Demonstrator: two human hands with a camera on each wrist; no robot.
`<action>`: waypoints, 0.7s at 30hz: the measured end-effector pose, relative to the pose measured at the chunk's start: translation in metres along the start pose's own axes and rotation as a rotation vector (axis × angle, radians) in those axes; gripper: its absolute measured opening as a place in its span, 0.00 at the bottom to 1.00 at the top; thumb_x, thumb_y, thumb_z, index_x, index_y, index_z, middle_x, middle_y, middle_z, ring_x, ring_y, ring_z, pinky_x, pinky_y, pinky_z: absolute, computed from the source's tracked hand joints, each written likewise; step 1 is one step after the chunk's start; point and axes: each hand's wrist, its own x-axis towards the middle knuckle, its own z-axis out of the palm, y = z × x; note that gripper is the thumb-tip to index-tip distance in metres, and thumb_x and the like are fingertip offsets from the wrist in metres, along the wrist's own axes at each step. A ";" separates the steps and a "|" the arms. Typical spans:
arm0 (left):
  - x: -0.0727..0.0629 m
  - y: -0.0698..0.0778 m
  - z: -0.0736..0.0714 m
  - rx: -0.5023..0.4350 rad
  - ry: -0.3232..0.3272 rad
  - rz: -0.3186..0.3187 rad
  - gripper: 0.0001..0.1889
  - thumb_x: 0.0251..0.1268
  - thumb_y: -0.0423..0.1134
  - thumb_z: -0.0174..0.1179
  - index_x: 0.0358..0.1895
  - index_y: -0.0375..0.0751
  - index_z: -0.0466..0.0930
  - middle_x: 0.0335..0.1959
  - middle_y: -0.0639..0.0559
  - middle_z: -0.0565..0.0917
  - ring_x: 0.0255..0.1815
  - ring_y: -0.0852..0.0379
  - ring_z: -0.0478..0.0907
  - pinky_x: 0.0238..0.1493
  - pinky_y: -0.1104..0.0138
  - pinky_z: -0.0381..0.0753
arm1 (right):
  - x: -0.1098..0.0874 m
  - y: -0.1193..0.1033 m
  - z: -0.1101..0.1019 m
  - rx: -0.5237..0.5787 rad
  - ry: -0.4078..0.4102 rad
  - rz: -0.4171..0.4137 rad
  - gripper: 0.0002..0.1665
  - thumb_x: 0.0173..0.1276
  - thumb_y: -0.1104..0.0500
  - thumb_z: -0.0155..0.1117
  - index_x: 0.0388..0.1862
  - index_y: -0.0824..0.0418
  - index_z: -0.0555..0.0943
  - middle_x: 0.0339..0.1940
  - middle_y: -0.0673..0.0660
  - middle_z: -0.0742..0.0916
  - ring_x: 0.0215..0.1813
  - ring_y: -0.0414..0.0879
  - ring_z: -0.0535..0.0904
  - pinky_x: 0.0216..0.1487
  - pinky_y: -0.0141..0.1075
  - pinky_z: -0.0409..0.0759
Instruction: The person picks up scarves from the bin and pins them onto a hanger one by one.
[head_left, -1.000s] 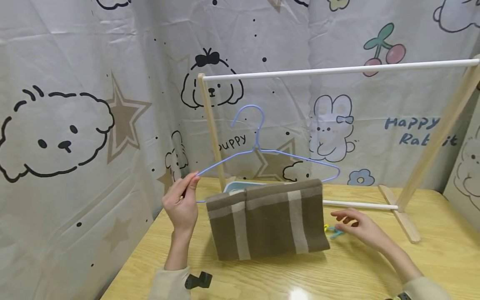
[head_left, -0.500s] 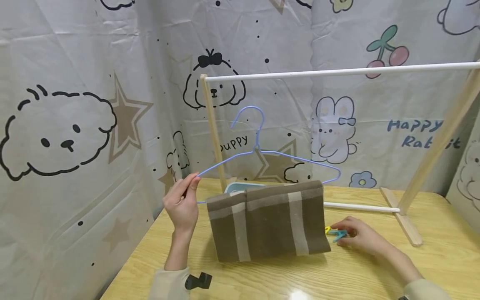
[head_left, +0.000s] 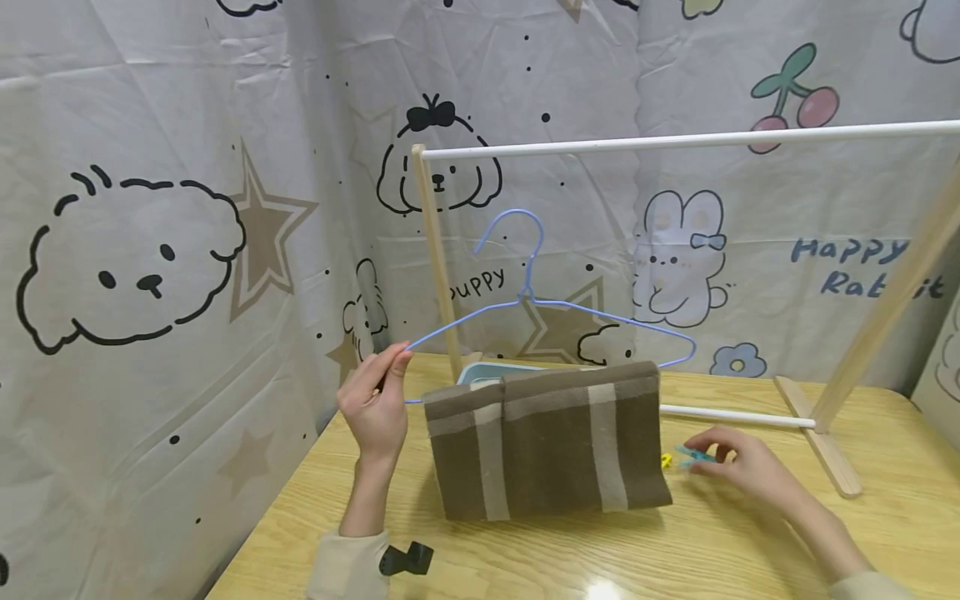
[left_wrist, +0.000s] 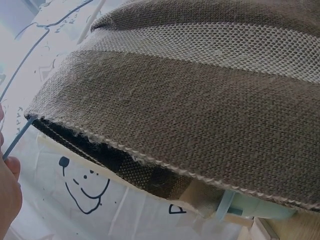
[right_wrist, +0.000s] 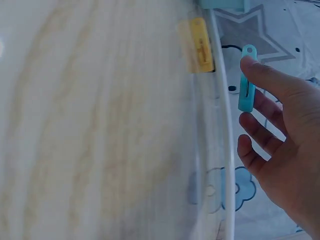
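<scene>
My left hand [head_left: 377, 408] pinches the left end of a blue wire hanger [head_left: 480, 312], holding it up with its hook on top. Over the hanger's lower bar hangs a folded brown scarf [head_left: 555, 450] with pale stripes; the left wrist view shows its knitted edge [left_wrist: 150, 160] close up. To the right of the scarf, my right hand [head_left: 742, 467] pinches a turquoise clothespin [right_wrist: 247, 80] between thumb and fingers. A yellow clothespin [head_left: 666, 461] lies on the table beside the scarf, partly hidden by it in the head view.
A drying rack with a white top rail [head_left: 675, 142] and wooden legs stands on the wooden table [head_left: 570, 558]. Behind the scarf, a light blue basket [head_left: 495, 370] is mostly hidden. A printed curtain [head_left: 315, 100] surrounds the table at the back and left.
My right hand has closed its fingers on the turquoise clothespin and lifted it away from the yellow one. The left hand still holds the hanger in place.
</scene>
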 end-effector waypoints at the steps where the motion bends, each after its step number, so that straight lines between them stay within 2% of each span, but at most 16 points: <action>1: 0.000 0.000 0.000 -0.001 0.001 0.002 0.05 0.56 0.28 0.70 0.36 0.29 0.89 0.15 0.43 0.76 0.17 0.65 0.61 0.24 0.75 0.59 | 0.000 -0.003 -0.002 -0.004 0.017 0.001 0.14 0.58 0.58 0.77 0.43 0.53 0.86 0.35 0.45 0.86 0.32 0.30 0.73 0.30 0.29 0.72; 5: 0.001 0.002 0.001 -0.011 0.012 0.004 0.05 0.55 0.27 0.69 0.35 0.29 0.89 0.15 0.43 0.76 0.17 0.65 0.60 0.23 0.75 0.58 | 0.002 -0.018 -0.011 0.018 0.088 -0.032 0.14 0.59 0.60 0.76 0.43 0.50 0.85 0.35 0.42 0.84 0.33 0.32 0.74 0.32 0.27 0.74; 11: 0.000 0.005 0.004 -0.041 -0.001 -0.022 0.05 0.55 0.24 0.68 0.36 0.27 0.88 0.17 0.41 0.78 0.17 0.65 0.61 0.22 0.76 0.59 | 0.004 -0.042 -0.021 0.075 0.219 -0.116 0.19 0.54 0.68 0.77 0.42 0.52 0.84 0.31 0.42 0.82 0.32 0.33 0.74 0.36 0.23 0.74; 14: 0.000 0.006 0.005 -0.039 0.003 -0.041 0.05 0.55 0.23 0.68 0.36 0.27 0.88 0.17 0.41 0.77 0.17 0.65 0.60 0.22 0.76 0.58 | 0.007 -0.052 -0.025 0.096 0.240 -0.141 0.21 0.53 0.70 0.77 0.42 0.52 0.83 0.32 0.42 0.83 0.32 0.33 0.76 0.36 0.23 0.74; 21: -0.001 0.007 0.005 -0.035 0.007 -0.055 0.05 0.56 0.26 0.68 0.36 0.28 0.88 0.16 0.42 0.77 0.17 0.66 0.60 0.21 0.75 0.57 | 0.015 -0.070 -0.032 0.148 0.276 -0.262 0.26 0.47 0.78 0.75 0.43 0.59 0.82 0.35 0.43 0.85 0.33 0.32 0.78 0.36 0.21 0.75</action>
